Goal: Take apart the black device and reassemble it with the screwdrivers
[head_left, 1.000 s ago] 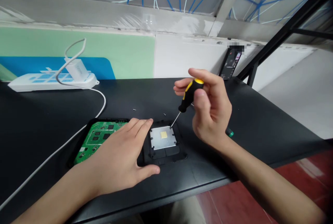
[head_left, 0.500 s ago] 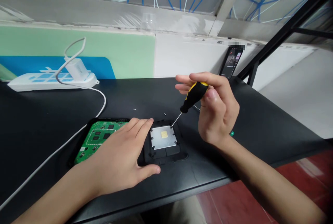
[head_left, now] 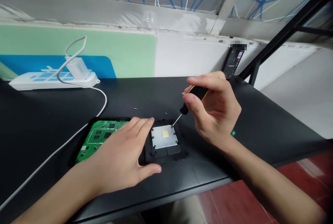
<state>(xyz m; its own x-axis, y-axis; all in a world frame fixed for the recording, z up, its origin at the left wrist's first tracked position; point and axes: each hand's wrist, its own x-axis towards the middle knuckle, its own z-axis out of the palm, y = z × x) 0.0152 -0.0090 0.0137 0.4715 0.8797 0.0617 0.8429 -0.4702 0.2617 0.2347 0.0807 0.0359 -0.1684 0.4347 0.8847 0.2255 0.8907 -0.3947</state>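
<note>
My right hand is closed around the black and yellow handle of a screwdriver. The screwdriver leans, its tip at a screw by the upper right corner of a silver metal plate. That plate, with a pale yellow square pad at its middle, sits in a black plastic cover. Across the cover's left part lies my left hand, fingers stretched and thumb apart. It also hides part of a green circuit board in a black housing.
Two small loose screws lie behind the cover. A white power strip with a charger stands at the back left, its white cable running across the black table. A phone leans on the wall.
The fingers and thumb of my right hand have shifted around the screwdriver handle, now covering more of it. The tip stays at the same corner, and my left hand keeps its place.
</note>
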